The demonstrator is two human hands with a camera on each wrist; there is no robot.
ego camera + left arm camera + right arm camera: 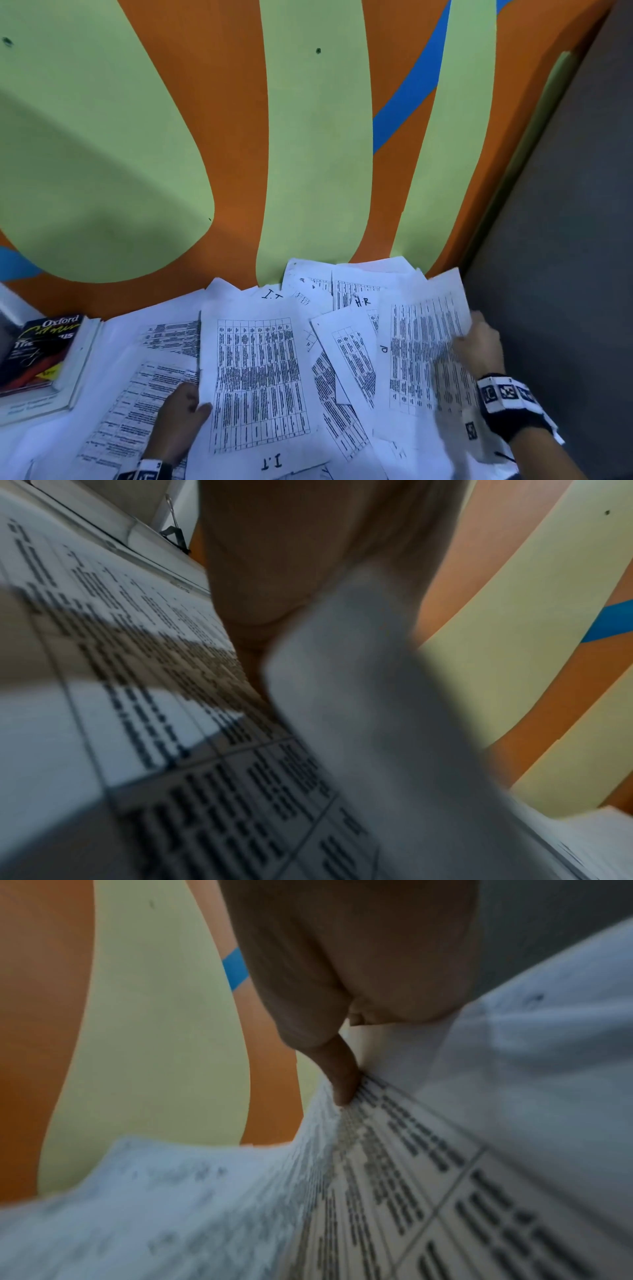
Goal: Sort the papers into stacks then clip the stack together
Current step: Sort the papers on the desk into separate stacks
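Observation:
Several printed table sheets lie scattered and overlapping on the desk. My left hand (pixel 183 407) pinches the left edge of a sheet marked "I.T" (pixel 257 383), thumb on top. In the left wrist view that sheet (pixel 359 723) is a blurred white flap beside the fingers (pixel 274 574). My right hand (pixel 479 342) grips the right edge of a lifted sheet marked "10" (pixel 421 349). The right wrist view shows my thumb (pixel 342 1080) pressing into that sheet (pixel 394 1164). Sheets labelled "H.R" (pixel 362 302) and "I.T" (pixel 272 294) lie behind. A binder clip (pixel 174 534) shows at the far left.
A dark Oxford book (pixel 37 349) lies on a white book (pixel 75 370) at the desk's left. An orange, green and blue painted wall (pixel 239 154) rises right behind the papers. A grey surface (pixel 565 240) stands to the right.

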